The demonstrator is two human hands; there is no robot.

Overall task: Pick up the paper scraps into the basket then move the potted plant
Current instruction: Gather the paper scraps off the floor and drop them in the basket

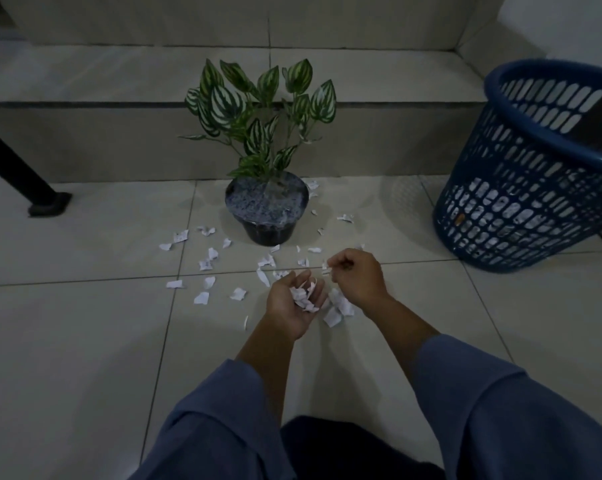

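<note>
On the floor [84, 341] before the potted plant [267, 209], paper scraps [202, 265] lie scattered, surely feather-light and flimsy. My right hand [356, 275] pinches one by its edge, and my left hand [292, 304] cups a heap.

The floor [84, 323] is pale tile, smooth with a faint sheen. The paper scraps [202, 298] are thin, white, torn and crumpled. The basket [521, 188] is blue plastic, slightly glossy. The pot [268, 234] is dark, shiny plastic topped with rough pale gravel [258, 204]. The sleeves [500, 410] are matt blue cloth.
</note>
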